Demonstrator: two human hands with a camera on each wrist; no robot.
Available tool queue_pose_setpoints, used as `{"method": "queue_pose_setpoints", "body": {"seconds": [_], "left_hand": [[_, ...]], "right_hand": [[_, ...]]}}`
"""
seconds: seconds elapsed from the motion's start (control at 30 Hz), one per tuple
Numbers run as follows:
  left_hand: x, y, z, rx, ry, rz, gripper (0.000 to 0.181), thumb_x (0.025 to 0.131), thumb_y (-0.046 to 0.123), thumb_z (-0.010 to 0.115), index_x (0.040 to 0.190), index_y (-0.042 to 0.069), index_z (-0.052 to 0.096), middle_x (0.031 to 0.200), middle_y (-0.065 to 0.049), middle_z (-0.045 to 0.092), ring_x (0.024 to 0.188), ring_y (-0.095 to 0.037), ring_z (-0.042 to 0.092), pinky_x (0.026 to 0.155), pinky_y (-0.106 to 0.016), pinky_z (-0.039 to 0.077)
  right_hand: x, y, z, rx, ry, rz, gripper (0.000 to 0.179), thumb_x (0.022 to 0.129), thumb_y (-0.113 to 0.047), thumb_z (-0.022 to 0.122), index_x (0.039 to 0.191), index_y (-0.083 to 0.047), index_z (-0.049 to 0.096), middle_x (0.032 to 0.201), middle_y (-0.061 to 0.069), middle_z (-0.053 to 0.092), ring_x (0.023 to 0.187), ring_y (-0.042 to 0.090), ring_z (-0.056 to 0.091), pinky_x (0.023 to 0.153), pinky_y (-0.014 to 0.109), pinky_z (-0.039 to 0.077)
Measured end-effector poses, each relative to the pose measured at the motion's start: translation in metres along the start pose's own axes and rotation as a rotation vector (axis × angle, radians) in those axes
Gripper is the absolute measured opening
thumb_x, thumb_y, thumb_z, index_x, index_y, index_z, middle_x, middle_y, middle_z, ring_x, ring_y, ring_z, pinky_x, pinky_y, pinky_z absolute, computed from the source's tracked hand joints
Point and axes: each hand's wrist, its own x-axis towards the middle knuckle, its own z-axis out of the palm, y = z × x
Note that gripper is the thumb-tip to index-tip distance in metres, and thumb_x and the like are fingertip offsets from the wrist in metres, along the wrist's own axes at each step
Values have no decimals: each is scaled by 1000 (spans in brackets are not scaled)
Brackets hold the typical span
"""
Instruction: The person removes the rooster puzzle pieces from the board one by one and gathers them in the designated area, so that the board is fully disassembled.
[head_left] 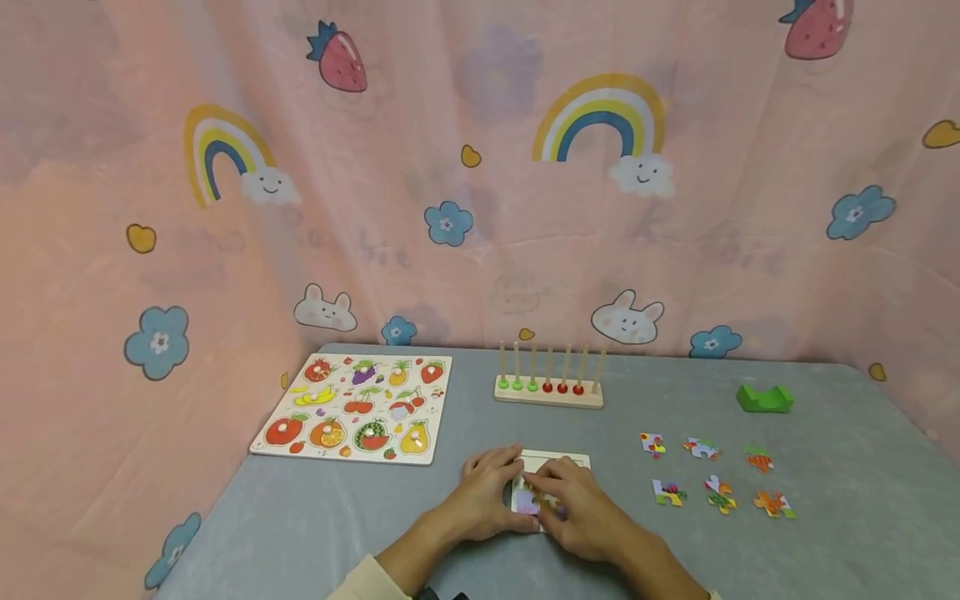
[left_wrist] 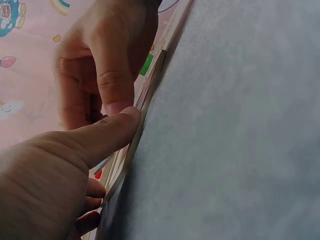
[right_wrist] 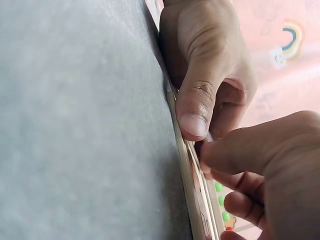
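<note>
A small wooden puzzle board [head_left: 536, 457] lies flat in front of the person, with a light purple jigsaw piece [head_left: 527, 502] in its lower left part. The left hand [head_left: 483, 496] grips the board, its thumb [left_wrist: 112, 132] on the near edge and its fingers along the left side. Over the board's right half, the right hand [head_left: 588, 517] has curled fingers and pinches a jigsaw piece against the board. That piece is mostly hidden by the fingers. In the right wrist view, both thumbs are close together at the board's edge [right_wrist: 184, 160].
Several loose jigsaw pieces [head_left: 718, 494] lie in two rows to the right. A green curved block [head_left: 764, 399] sits behind them. A bead-and-peg rack [head_left: 550, 398] stands at the back, and a fruit peg puzzle [head_left: 348, 433] lies at the left on the grey table [head_left: 360, 508].
</note>
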Motion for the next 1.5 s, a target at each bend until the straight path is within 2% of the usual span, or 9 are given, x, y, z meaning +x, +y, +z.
{"method": "queue_pose_setpoints", "body": {"seconds": [0.13, 0.4, 0.63, 0.97, 1.13, 1.3, 1.5], "left_hand": [[-1, 0, 1, 15, 4, -1, 79, 70, 44, 84, 133, 6, 58, 146, -7, 42, 133, -24, 36, 106, -48, 22], [-1, 1, 1, 9, 10, 7, 80, 70, 43, 84, 134, 3, 57, 147, -8, 42, 133, -24, 36, 106, -50, 21], [-2, -2, 0, 14, 16, 10, 79, 71, 43, 84, 133, 3, 57, 146, -8, 42, 133, -24, 36, 106, -50, 21], [0, -3, 3, 35, 20, 35, 77, 72, 44, 83, 133, 4, 58, 146, -8, 43, 133, -21, 36, 105, -50, 22], [0, -3, 4, 37, 15, 36, 77, 72, 45, 83, 132, 5, 58, 146, -8, 42, 134, -22, 35, 105, -51, 22], [0, -3, 3, 41, 12, 32, 76, 72, 46, 83, 132, 5, 58, 147, -8, 42, 133, -22, 36, 105, -50, 22], [1, -2, 3, 44, 18, 30, 77, 72, 45, 83, 132, 5, 58, 147, -7, 42, 133, -22, 36, 105, -50, 22]], "right_hand": [[0, 1, -4, 9, 39, -5, 41, 73, -3, 75, 114, -1, 70, 101, -8, 58, 94, 10, 50, 79, 39, 41], [-3, 0, -31, 102, 34, 21, 36, 75, 2, 73, 109, -7, 70, 104, -9, 60, 97, 13, 54, 80, 37, 47], [-10, -3, -55, 77, 109, -3, 41, 70, 2, 79, 110, -6, 70, 107, -8, 62, 98, 13, 57, 79, 37, 50], [-33, 2, -80, 36, 225, -86, 57, 62, 6, 81, 115, -9, 68, 110, -3, 63, 99, 14, 56, 90, 17, 35], [-47, 0, -91, 1, 231, -27, 59, 62, 5, 82, 115, -15, 68, 111, -6, 63, 104, 9, 52, 91, 14, 31], [-58, 2, -98, -2, 258, -20, 62, 58, 6, 83, 114, -14, 69, 112, -5, 64, 111, 8, 50, 95, 14, 27], [-70, 4, -108, 10, 207, 53, 60, 63, 4, 85, 117, -17, 69, 114, -9, 62, 113, 5, 49, 96, 12, 28]]}}
